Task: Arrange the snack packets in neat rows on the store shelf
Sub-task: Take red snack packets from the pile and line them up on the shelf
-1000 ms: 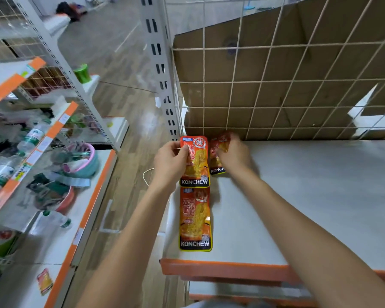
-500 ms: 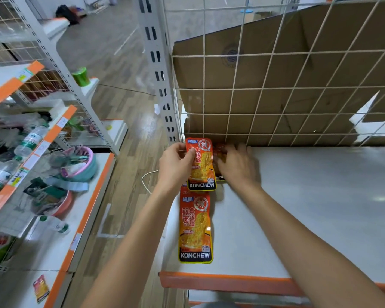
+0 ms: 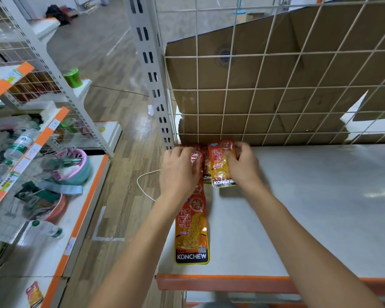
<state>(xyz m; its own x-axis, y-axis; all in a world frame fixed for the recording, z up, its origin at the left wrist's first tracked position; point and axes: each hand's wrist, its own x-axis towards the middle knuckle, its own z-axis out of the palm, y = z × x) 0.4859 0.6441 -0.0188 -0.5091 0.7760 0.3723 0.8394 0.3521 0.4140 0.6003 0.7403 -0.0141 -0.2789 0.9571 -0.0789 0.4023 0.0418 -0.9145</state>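
**Both hands at the post corner: one packet held, a row begun**

The pale slotted metal upright post (image 3: 151, 74) marks the back-left corner of the white store shelf with an orange front lip (image 3: 309, 207). Just right of the post's foot the two hands sit side by side with a narrow gap between them.

The left hand (image 3: 179, 172), nearest the post, lies palm down with its fingers bent over an orange-red foil snack packet (image 3: 196, 156). Only the top corner of that packet shows. I cannot tell whether the hand grips it or merely presses on it.

The right hand (image 3: 246, 168), farther from the post, curls its fingers round the right edge of a second orange packet marked KONCHEW (image 3: 221, 166). A shadow lies on the shelf under that packet's lower end. Between these two packets a third packet (image 3: 207, 172) peeps out, mostly hidden.

A long orange front packet (image 3: 191, 230) lies flat on the shelf in line from the post toward the lip. Its upper end is under the left wrist.

Running right from the post, a white wire grid panel (image 3: 265, 88) closes the back of the shelf, with a brown corrugated cardboard sheet (image 3: 276, 70) behind it. The rear packets sit close against this panel.

Left of the post is wood-pattern flooring (image 3: 111, 134), where a thin white cable (image 3: 142, 183) loops near the post's foot. Farther left stands a neighbouring white rack with orange edges (image 3: 53, 254). It carries clear plastic bottles (image 3: 20, 142), stacked pink and teal plastic basins (image 3: 85, 174) and a green roll (image 3: 72, 77).
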